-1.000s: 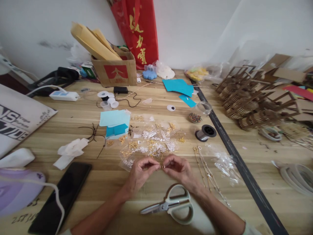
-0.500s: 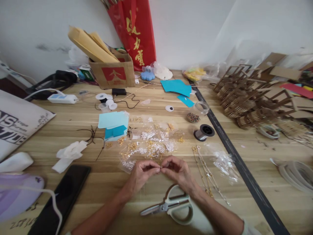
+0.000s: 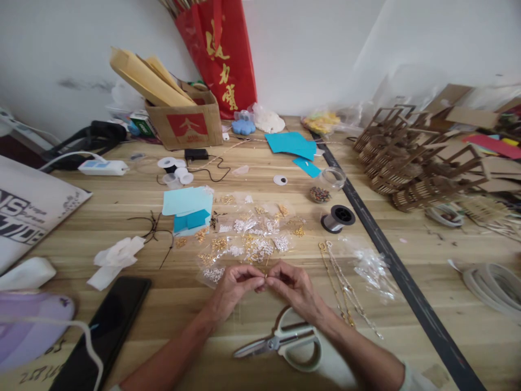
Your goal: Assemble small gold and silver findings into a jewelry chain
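Observation:
My left hand (image 3: 240, 288) and my right hand (image 3: 293, 288) meet fingertip to fingertip above the wooden table. Both are pinched on a tiny gold-coloured piece (image 3: 266, 275), mostly covered by the fingers. Just beyond them lie clear bags of small silver and gold findings (image 3: 259, 248). Scissors with pale green handles (image 3: 301, 347) rest below my right hand, blades pointing left. Gold and silver chains (image 3: 345, 288) lie to the right of that hand.
A wire spool (image 3: 338, 219) and a jar of beads (image 3: 320, 194) stand behind the chains. Blue cards (image 3: 187, 201), a black phone (image 3: 106, 326) and white tissue (image 3: 116, 260) lie left. Brown wooden frames (image 3: 415, 163) are at the right.
The fingertips have shifted very slightly around the tiny piece, both hands still pinching it. The whole view has moved a little.

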`<control>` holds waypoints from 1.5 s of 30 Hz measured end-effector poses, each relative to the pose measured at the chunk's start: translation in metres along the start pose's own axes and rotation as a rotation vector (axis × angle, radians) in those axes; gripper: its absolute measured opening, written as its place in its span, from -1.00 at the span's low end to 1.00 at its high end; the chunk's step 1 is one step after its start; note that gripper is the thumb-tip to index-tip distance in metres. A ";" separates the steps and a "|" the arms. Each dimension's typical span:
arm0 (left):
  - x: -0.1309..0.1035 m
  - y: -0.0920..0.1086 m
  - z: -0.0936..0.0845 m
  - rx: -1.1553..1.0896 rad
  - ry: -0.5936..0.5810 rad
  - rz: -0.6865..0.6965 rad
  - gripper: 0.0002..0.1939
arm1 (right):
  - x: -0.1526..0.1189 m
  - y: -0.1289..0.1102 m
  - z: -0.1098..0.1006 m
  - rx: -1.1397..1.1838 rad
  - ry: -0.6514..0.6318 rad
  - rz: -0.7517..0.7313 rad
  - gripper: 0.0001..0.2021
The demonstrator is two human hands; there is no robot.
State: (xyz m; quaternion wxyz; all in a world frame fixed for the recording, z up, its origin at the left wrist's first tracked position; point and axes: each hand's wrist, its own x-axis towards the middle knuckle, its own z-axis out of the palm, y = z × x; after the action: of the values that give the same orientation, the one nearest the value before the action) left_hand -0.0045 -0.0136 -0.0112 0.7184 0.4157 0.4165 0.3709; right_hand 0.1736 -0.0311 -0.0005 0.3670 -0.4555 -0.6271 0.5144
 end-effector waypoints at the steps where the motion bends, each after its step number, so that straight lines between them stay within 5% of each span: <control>1: 0.000 -0.001 0.000 -0.001 0.002 0.002 -0.88 | -0.001 -0.001 0.000 -0.026 -0.008 -0.016 -0.74; 9: 0.001 0.000 0.002 0.033 0.057 0.011 -0.83 | -0.003 -0.004 -0.002 -0.262 -0.024 -0.165 -0.86; 17: -0.001 0.008 0.007 0.097 0.094 -0.025 -0.83 | -0.008 -0.008 -0.004 -0.799 -0.073 -0.424 -0.75; 25: -0.003 0.006 0.004 0.217 0.051 0.022 -0.86 | -0.006 -0.001 -0.001 -0.505 -0.105 -0.375 -0.84; 34: -0.004 0.007 0.002 0.424 0.063 0.289 -0.88 | -0.004 -0.002 -0.001 -0.442 -0.062 -0.286 -0.86; 45: -0.002 0.006 0.001 0.240 0.136 0.258 -0.88 | -0.005 0.002 0.000 -0.424 -0.040 -0.298 -0.88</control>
State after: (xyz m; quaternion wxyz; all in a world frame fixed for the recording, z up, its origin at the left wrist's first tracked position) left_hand -0.0057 -0.0127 -0.0046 0.5805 0.5224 0.4485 0.4347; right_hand 0.1755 -0.0353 -0.0027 0.3228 -0.4143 -0.7883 0.3206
